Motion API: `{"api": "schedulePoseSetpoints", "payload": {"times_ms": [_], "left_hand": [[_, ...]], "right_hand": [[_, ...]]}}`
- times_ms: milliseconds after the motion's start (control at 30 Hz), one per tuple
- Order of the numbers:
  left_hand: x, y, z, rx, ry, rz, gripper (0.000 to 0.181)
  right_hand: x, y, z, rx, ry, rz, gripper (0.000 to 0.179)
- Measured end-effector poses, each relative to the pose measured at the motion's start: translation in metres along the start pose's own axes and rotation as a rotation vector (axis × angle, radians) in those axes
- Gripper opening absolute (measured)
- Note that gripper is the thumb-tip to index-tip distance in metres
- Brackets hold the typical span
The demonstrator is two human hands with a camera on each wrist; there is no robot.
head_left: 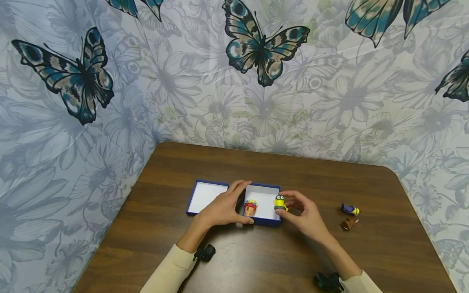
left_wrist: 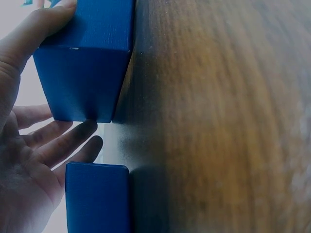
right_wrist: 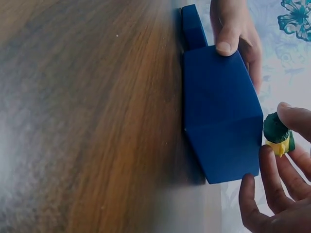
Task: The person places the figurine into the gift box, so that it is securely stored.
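Note:
My left hand (head_left: 222, 207) holds a blue box (head_left: 266, 222) with a white inside, thumb on its near wall and fingers along its left and far sides. Inside the box, at the left, lies a small toy figurine (head_left: 250, 208) in red with a yellow top. My right hand (head_left: 306, 214) pinches a yellow minion figurine (head_left: 279, 202) between thumb and fingers, over the box's right wall. In the right wrist view the minion's dark green underside (right_wrist: 276, 127) faces the camera, just beyond the box wall (right_wrist: 226, 150).
Left of the box lies the blue-rimmed lid (head_left: 209, 197), white side up. Toward the right of the wooden table (head_left: 256, 260) lie a purple and yellow figurine (head_left: 350, 209) and a brown figurine (head_left: 349, 223). A butterfly-print cloth (head_left: 227, 106) hangs behind the table.

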State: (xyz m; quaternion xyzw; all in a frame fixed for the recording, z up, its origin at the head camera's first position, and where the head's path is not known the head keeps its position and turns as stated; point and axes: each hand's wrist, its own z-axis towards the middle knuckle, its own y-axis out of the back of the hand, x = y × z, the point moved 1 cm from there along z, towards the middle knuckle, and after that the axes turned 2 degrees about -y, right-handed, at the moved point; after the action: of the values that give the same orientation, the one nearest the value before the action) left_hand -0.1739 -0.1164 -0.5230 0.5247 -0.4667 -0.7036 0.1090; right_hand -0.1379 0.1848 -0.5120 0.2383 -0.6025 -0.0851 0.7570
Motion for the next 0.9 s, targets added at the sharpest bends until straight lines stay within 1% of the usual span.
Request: {"api": "schedulePoseSetpoints", "payload": {"times_ms": [333, 733, 900], "left_hand": [[0.000, 0.000, 0.000, 0.007, 0.005, 0.009, 0.123], [0.000, 0.001, 0.001, 0.009, 0.007, 0.005, 0.123], [0.001, 0.001, 0.001, 0.007, 0.003, 0.005, 0.123]], "right_hand": [[0.005, -0.007, 0.005, 0.020, 0.004, -0.001, 0.044], [0.008, -0.013, 0.007, 0.041, -0.085, -0.009, 0.044], [0.011, -0.018, 0.010, 0.034, -0.124, -0.063, 0.043]]}}
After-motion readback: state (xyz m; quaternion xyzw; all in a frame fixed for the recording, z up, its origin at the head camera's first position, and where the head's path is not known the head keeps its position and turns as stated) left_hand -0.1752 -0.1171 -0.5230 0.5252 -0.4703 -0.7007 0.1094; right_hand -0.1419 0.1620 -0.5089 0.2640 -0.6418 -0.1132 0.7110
